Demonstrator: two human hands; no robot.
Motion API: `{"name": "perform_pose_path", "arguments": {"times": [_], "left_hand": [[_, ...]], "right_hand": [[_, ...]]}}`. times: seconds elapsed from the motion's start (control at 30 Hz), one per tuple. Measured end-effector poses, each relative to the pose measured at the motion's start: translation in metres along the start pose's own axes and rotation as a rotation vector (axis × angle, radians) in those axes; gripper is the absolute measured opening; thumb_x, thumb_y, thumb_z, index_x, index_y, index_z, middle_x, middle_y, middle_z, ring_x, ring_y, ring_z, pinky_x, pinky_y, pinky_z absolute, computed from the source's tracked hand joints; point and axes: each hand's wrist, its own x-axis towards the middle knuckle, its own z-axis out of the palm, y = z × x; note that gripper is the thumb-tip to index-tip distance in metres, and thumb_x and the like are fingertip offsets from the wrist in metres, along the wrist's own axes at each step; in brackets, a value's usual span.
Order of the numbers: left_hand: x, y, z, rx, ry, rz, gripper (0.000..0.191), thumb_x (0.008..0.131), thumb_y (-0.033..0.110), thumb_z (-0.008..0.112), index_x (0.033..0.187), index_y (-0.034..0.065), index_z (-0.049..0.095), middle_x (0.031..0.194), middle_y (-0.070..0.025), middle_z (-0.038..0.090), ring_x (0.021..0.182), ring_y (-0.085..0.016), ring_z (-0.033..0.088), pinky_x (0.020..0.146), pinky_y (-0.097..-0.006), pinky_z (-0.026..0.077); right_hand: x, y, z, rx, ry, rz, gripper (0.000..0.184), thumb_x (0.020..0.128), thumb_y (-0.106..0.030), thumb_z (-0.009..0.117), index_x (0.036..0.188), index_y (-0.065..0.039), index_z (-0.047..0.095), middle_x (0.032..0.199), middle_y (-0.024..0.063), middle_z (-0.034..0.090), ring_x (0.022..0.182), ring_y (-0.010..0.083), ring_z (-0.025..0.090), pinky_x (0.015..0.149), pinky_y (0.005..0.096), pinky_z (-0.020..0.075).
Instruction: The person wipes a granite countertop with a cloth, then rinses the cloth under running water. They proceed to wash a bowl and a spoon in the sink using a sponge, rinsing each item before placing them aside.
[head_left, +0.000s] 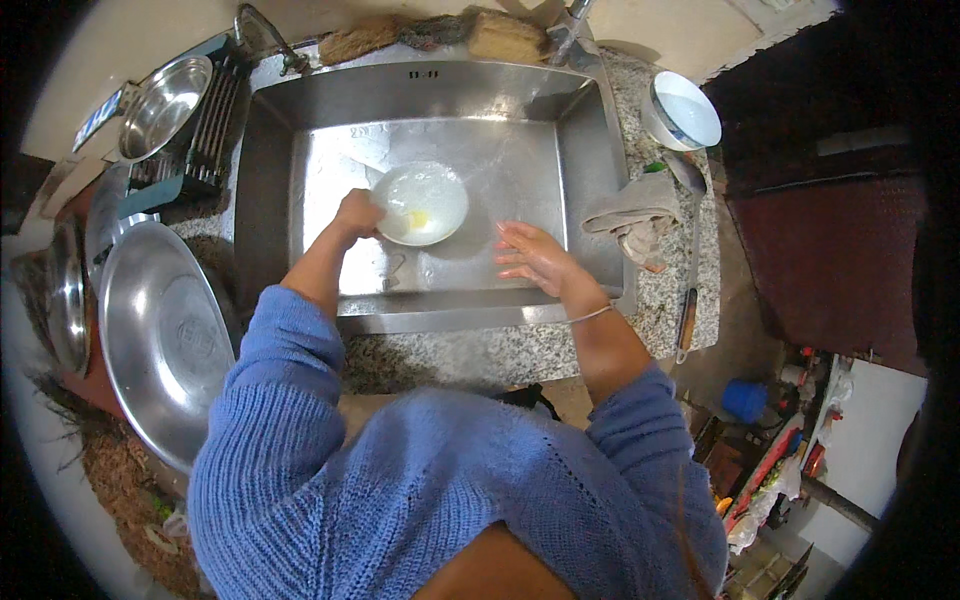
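My left hand (360, 215) grips the left rim of a pale round bowl (435, 184) over the floor of a stainless steel sink (427, 302). A small yellow patch (417, 219) shows inside the bowl, towards its near side; I cannot tell what it is. To the right of the bowl and apart from it, my right hand (534, 255) holds nothing, its wet-looking fingers spread. Whether the bowl rests on the sink floor or is held just above it is not clear.
A metal faucet (270, 41) stands behind the sink's left corner. On the right granite counter (634, 67) are white bowls (684, 112), a crumpled cloth (637, 217) and a long-handled ladle (696, 240). A dish rack (214, 120) with a steel bowl (166, 109) and a large metal basin (169, 330) occupy the left.
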Motion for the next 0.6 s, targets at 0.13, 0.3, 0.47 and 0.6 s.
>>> {"name": "perform_pose_path", "arguments": {"times": [0.13, 0.3, 0.47, 0.6], "left_hand": [[-0.021, 0.053, 0.014, -0.438, -0.164, 0.099, 0.024, 0.072, 0.004, 0.055, 0.088, -0.0131, 0.052, 0.069, -0.0190, 0.058, 0.050, -0.022, 0.059, 0.037, -0.0276, 0.045], [-0.039, 0.100, 0.026, -0.057, -0.028, 0.376, 0.026, 0.079, 0.013, 0.054, 0.098, -0.0037, 0.052, 0.082, -0.0155, 0.060, 0.067, -0.023, 0.061, 0.053, -0.0304, 0.049], [-0.048, 0.121, 0.040, 0.413, 0.310, 1.056, 0.031, 0.080, 0.010, 0.050, 0.110, 0.0031, 0.048, 0.115, -0.0160, 0.048, 0.110, -0.034, 0.041, 0.091, -0.0430, 0.035], [-0.052, 0.136, 0.062, 0.413, -0.035, 1.041, 0.027, 0.083, 0.020, 0.046, 0.103, 0.0027, 0.052, 0.105, -0.0181, 0.053, 0.101, -0.035, 0.047, 0.086, -0.0430, 0.037]], "right_hand": [[0.001, -0.017, 0.019, 0.325, -0.046, -0.107, 0.054, 0.082, -0.033, 0.054, 0.120, 0.000, 0.035, 0.108, 0.0162, 0.048, 0.097, 0.0263, 0.052, 0.077, 0.0391, 0.0480], [-0.006, -0.030, 0.008, 0.534, -0.035, -0.291, 0.056, 0.078, -0.030, 0.057, 0.123, -0.006, 0.034, 0.125, 0.0142, 0.036, 0.112, 0.0275, 0.040, 0.086, 0.0463, 0.0403], [-0.004, -0.023, 0.000, 0.643, 0.108, -0.345, 0.050, 0.078, -0.029, 0.057, 0.118, -0.006, 0.038, 0.113, 0.0095, 0.046, 0.104, 0.0248, 0.047, 0.082, 0.0441, 0.0426], [0.002, -0.019, -0.005, 0.650, 0.087, -0.335, 0.047, 0.078, -0.030, 0.056, 0.116, -0.007, 0.040, 0.114, 0.0095, 0.046, 0.104, 0.0242, 0.047, 0.081, 0.0437, 0.0426]]}}
